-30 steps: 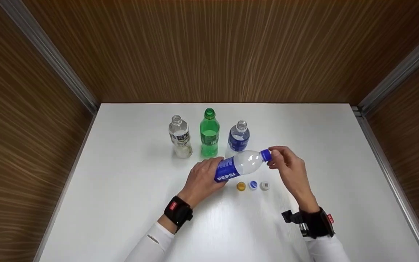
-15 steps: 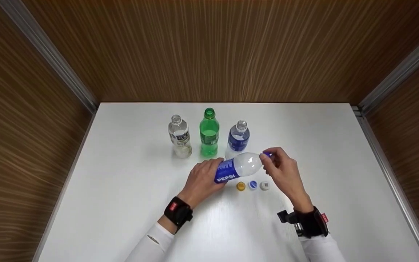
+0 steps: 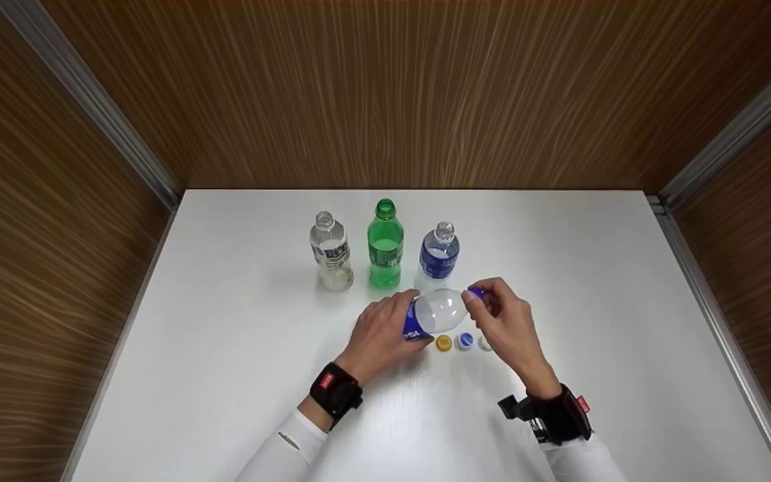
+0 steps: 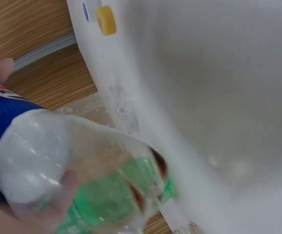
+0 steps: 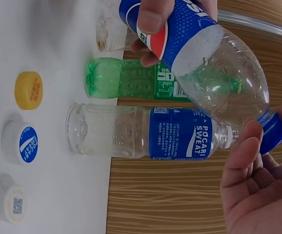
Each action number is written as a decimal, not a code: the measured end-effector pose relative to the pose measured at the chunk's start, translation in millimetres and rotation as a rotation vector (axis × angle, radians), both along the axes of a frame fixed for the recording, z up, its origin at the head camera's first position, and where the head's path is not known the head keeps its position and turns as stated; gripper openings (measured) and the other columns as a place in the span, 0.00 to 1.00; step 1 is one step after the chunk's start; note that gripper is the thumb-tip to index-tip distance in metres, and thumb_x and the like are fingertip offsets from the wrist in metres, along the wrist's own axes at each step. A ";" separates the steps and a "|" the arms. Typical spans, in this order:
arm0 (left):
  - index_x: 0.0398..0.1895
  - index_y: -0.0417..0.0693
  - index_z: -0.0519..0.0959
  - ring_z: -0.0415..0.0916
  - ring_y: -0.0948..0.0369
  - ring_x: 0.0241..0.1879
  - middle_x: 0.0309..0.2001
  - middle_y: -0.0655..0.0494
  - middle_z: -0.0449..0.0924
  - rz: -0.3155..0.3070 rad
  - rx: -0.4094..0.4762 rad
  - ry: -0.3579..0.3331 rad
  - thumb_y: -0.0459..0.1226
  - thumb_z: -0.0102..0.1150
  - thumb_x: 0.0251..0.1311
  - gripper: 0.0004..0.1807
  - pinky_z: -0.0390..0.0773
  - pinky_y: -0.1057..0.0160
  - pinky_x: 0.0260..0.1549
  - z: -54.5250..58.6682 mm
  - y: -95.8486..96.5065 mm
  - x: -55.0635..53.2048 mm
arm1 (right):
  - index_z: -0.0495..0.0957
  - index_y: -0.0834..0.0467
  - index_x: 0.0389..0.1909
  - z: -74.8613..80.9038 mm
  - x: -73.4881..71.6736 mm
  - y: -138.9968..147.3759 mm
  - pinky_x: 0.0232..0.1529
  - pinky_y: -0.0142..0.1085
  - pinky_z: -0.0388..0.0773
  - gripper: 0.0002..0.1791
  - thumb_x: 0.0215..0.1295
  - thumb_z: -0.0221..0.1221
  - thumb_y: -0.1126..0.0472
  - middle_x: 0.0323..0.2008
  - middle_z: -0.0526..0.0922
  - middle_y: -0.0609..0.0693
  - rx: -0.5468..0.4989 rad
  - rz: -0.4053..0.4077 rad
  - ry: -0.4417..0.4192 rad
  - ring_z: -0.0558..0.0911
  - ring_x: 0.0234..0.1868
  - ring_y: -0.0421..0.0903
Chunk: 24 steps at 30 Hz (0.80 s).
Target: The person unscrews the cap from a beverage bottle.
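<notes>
My left hand (image 3: 382,331) grips a clear Pepsi bottle (image 5: 229,68) round its blue label and holds it tilted above the table, neck to the right. At the neck, my right hand (image 3: 509,328) pinches the blue cap (image 5: 274,134) between thumb and fingers. In the left wrist view, brown residue shows inside the bottle's base. Just below the bottle, a yellow cap (image 3: 444,343), a blue-and-white Pocari Sweat cap (image 3: 466,341) and a white cap (image 5: 15,204) lie in a row; the right hand partly covers the white one in the head view.
Three uncapped bottles stand behind the hands: a clear one (image 3: 330,251), a green one (image 3: 385,244) and a Pocari Sweat bottle (image 5: 180,134). The white table (image 3: 238,281) is bordered by wood-grain panels (image 3: 385,94) at the back and sides.
The right hand has moved left and closed more over the cap. The Pepsi bottle's neck end has swung left and down, and the left hand has shifted slightly right, covering more label.
</notes>
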State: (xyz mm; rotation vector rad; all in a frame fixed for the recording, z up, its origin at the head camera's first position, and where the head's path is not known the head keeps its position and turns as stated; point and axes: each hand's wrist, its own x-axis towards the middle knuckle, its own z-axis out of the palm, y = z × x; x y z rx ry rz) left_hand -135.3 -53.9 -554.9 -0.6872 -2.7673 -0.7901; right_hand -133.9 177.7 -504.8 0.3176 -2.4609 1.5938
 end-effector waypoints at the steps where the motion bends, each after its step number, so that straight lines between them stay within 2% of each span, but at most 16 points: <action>1: 0.66 0.44 0.71 0.83 0.54 0.49 0.51 0.50 0.83 0.001 0.000 0.016 0.54 0.78 0.53 0.43 0.82 0.52 0.50 0.0 0.6 -0.3 | 0.80 0.61 0.45 -0.8 0.5 -1.3 0.22 0.28 0.72 0.07 0.72 0.64 0.62 0.26 0.80 0.45 0.004 0.000 0.006 0.76 0.23 0.41; 6: 0.62 0.43 0.73 0.83 0.54 0.48 0.51 0.50 0.84 -0.001 -0.007 0.063 0.51 0.79 0.52 0.38 0.82 0.54 0.51 -0.1 1.6 -0.9 | 0.80 0.61 0.46 -3.9 0.9 -3.8 0.26 0.28 0.66 0.09 0.71 0.64 0.60 0.26 0.76 0.44 0.061 -0.033 0.033 0.72 0.25 0.41; 11: 0.61 0.43 0.74 0.83 0.53 0.48 0.51 0.49 0.84 -0.001 -0.012 0.069 0.49 0.80 0.51 0.37 0.82 0.54 0.52 -0.3 3.3 -1.2 | 0.80 0.60 0.45 -4.3 -0.1 -4.6 0.26 0.30 0.62 0.10 0.72 0.65 0.58 0.24 0.72 0.43 0.105 -0.072 0.060 0.69 0.23 0.41; 16: 0.59 0.42 0.75 0.83 0.53 0.46 0.49 0.49 0.84 -0.015 0.020 0.064 0.48 0.79 0.51 0.36 0.83 0.54 0.49 -1.1 3.6 -1.0 | 0.80 0.61 0.41 -3.2 0.2 -5.8 0.24 0.28 0.63 0.07 0.71 0.65 0.61 0.23 0.73 0.42 0.101 -0.061 0.117 0.69 0.23 0.40; 19: 0.59 0.42 0.74 0.83 0.55 0.45 0.49 0.50 0.84 -0.049 0.070 0.009 0.48 0.78 0.52 0.35 0.83 0.56 0.47 0.3 2.6 -0.4 | 0.79 0.61 0.40 -1.8 1.6 -6.2 0.24 0.28 0.63 0.05 0.71 0.65 0.64 0.24 0.74 0.42 0.076 -0.038 0.146 0.69 0.23 0.39; 24: 0.61 0.45 0.74 0.83 0.58 0.47 0.50 0.53 0.84 -0.144 0.169 -0.142 0.47 0.78 0.53 0.35 0.84 0.57 0.46 6.8 -0.9 -0.1 | 0.78 0.60 0.40 0.8 3.6 -5.6 0.23 0.28 0.63 0.04 0.69 0.65 0.68 0.24 0.74 0.42 0.064 0.004 0.216 0.69 0.24 0.38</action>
